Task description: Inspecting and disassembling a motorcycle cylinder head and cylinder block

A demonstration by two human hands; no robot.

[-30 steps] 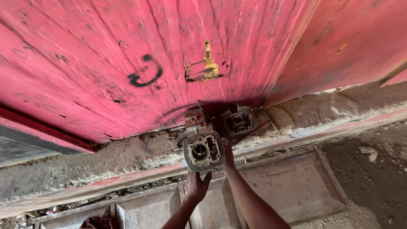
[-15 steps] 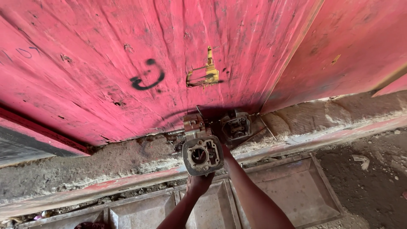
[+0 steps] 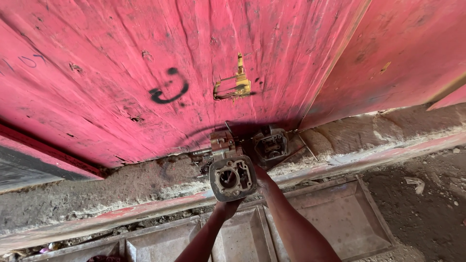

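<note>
Both arms reach straight out from below, and the left hand [image 3: 227, 207] cups the underside of a grimy metal carburetor [image 3: 232, 178], holding it up against the concrete ledge [image 3: 121, 187] under the red door [image 3: 145, 58]. The right hand [image 3: 261, 177] presses on its right edge, but I can't tell how tightly it grips. A second carburetor [image 3: 271, 145] sits just behind on the ledge.

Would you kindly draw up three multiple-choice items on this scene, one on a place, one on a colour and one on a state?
1. Where does the second metal engine part rest?
A. on the concrete ledge against the door
B. in a tray
C. on the brass latch

2. What colour is the big door?
A. green
B. pinkish red
C. white

3. How is the grey engine part held?
A. lying loose in the dirt
B. hung from the latch
C. lifted in both hands

Answers: 1 A, it sits at the door's foot. 2 B, worn red paint throughout. 3 C, the left hand is beneath it and the right hand beside it.
</note>
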